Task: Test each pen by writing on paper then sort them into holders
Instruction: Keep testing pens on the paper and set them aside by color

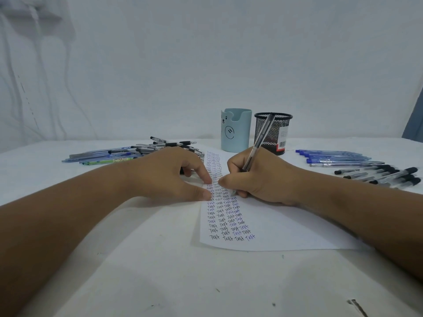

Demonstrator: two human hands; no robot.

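1. A white cloth-covered bench (160,271) carries everything; small dark specks mark its near part.
2. A white sheet of paper (274,225), filled with columns of handwritten "Test", lies at the middle.
3. At the far middle a pale blue bear-faced plastic holder (235,130) stands just beside a black wire-mesh holder (272,133).
4. A loose heap of mixed pens (128,153) lies far left.
5. Blue-capped pens (332,156) and black-capped pens (386,176) lie in rows on the right.

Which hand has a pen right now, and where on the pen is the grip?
The right hand grips a clear-barrelled pen low on the barrel, near the tip. The left hand holds nothing; its fingertips press the paper.
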